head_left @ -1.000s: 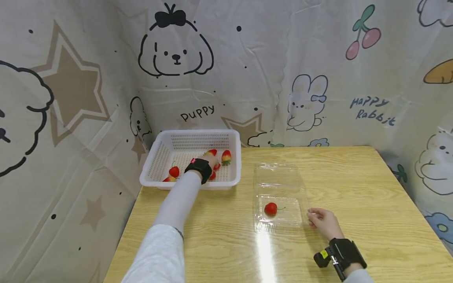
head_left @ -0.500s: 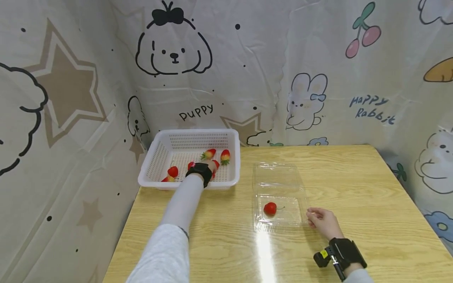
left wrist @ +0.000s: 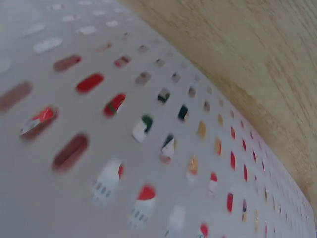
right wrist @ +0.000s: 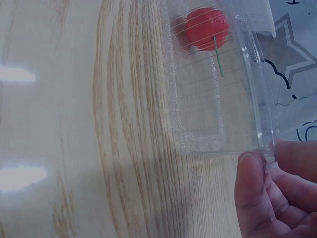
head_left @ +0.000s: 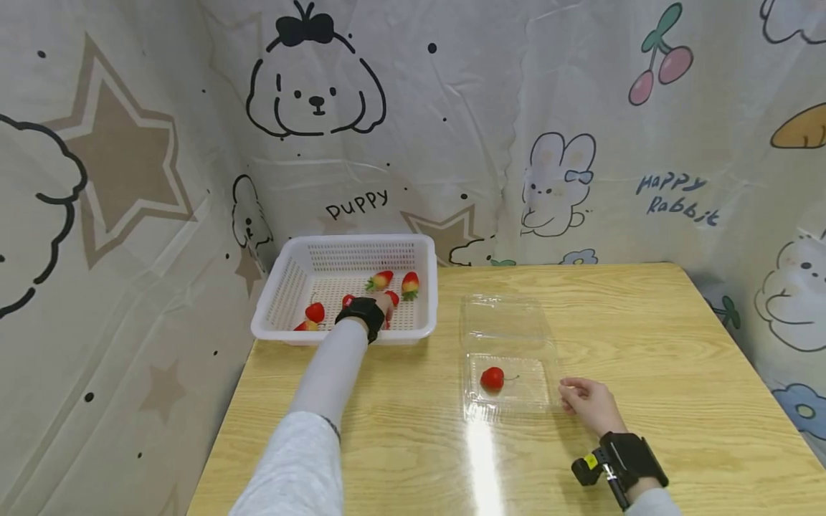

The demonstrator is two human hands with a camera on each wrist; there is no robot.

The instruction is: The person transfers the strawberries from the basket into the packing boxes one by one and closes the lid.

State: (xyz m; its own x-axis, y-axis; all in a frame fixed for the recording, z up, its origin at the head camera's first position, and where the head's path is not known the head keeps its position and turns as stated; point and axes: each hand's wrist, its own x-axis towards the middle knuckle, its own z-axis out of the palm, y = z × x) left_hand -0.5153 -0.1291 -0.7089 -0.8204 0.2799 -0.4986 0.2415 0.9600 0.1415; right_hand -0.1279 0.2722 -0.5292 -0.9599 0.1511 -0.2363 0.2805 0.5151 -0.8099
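My left hand [head_left: 383, 304] reaches down into a white perforated basket [head_left: 274, 335], among red fruits. Its fingertips are mostly hidden, so whether they grip a fruit cannot be told. Two strawberries [head_left: 409, 285] lie just beyond it, and a cherry [head_left: 315, 312] sits to its left. The left wrist view shows only the basket's slotted wall [left wrist: 114, 144], with red and green showing through. My right hand [head_left: 592, 407] pinches the right edge of an opened clear plastic clamshell box [head_left: 529, 394] between thumb and fingers. One stemmed cherry [right wrist: 207, 28] lies in the box's near half.
The basket stands at the back left of a wooden table [head_left: 413, 430], close to a printed curtain [head_left: 477, 107]. The clamshell's lid [head_left: 506, 315] lies folded back toward the curtain. Bare wood lies between basket and box.
My left hand has shifted slightly within the basket, and more of the far strawberry and nearby red fruit shows now. The right hand and clamshell box have stayed in place.
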